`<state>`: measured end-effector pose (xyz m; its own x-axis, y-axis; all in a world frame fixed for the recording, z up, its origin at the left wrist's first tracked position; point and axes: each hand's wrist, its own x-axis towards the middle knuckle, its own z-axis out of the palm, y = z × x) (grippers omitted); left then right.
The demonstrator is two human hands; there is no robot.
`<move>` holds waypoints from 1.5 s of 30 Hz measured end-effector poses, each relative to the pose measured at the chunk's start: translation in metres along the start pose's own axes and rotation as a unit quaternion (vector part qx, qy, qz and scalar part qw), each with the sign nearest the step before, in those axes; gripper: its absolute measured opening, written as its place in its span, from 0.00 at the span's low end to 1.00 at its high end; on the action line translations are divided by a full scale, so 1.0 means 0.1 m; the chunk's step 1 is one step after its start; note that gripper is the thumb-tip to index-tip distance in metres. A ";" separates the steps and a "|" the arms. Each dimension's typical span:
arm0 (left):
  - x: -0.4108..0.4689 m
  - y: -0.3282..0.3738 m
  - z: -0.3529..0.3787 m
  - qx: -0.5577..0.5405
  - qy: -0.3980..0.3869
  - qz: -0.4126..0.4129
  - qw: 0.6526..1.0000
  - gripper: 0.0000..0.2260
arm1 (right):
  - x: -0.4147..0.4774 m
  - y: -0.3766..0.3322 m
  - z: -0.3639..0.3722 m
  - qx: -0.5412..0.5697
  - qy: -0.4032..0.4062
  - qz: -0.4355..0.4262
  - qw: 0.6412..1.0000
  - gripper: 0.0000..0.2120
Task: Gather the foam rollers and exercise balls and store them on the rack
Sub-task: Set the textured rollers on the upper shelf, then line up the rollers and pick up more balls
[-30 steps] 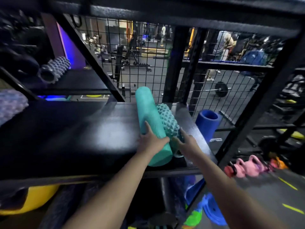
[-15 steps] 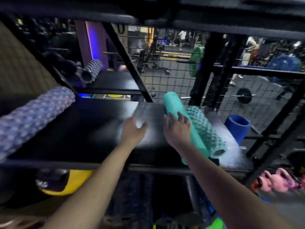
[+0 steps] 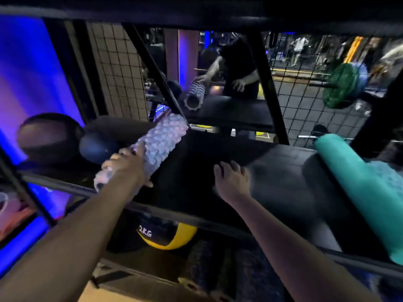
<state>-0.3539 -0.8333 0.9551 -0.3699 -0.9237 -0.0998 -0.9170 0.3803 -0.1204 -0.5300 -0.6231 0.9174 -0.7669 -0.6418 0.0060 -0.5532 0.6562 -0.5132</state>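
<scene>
Knobbly roller [image 3: 161, 136] gripped by left hand [image 3: 126, 164]; right hand [image 3: 233, 182] blurred, loosely spread; teal roller [image 3: 357, 182] cut off.

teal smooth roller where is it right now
Head view: the smooth teal roller lies at the right end of the black shelf, right of the right hand, with a bumpy teal roller beside it.
</scene>
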 end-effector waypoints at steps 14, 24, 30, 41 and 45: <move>-1.02 1.54 -0.30 -0.619 -0.267 0.246 0.697 0.13 | -0.46 2.15 -1.67 -0.279 0.108 0.276 0.913 0.34; -2.19 3.52 -0.37 -0.655 -0.305 0.209 0.659 0.12 | -0.80 3.22 -2.36 -0.195 0.028 0.214 0.957 0.35; -2.47 4.33 -0.12 -0.581 -0.222 0.161 0.766 0.37 | -0.88 3.39 -2.30 -0.180 0.079 0.174 0.965 0.33; -2.47 4.63 -0.11 -0.488 -0.197 0.172 0.833 0.60 | -0.73 3.58 -2.22 -0.083 0.094 0.171 0.977 0.30; -2.41 4.56 -0.08 -0.487 -0.226 0.181 0.824 0.62 | -0.73 3.77 -2.57 -0.031 0.142 0.152 0.978 0.27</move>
<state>-0.6838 -0.4373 0.9318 -0.7545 -0.5622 -0.3385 -0.5242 0.2059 0.8264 -0.7661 -0.2268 0.9443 -0.9535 -0.2832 0.1030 -0.2973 0.8279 -0.4756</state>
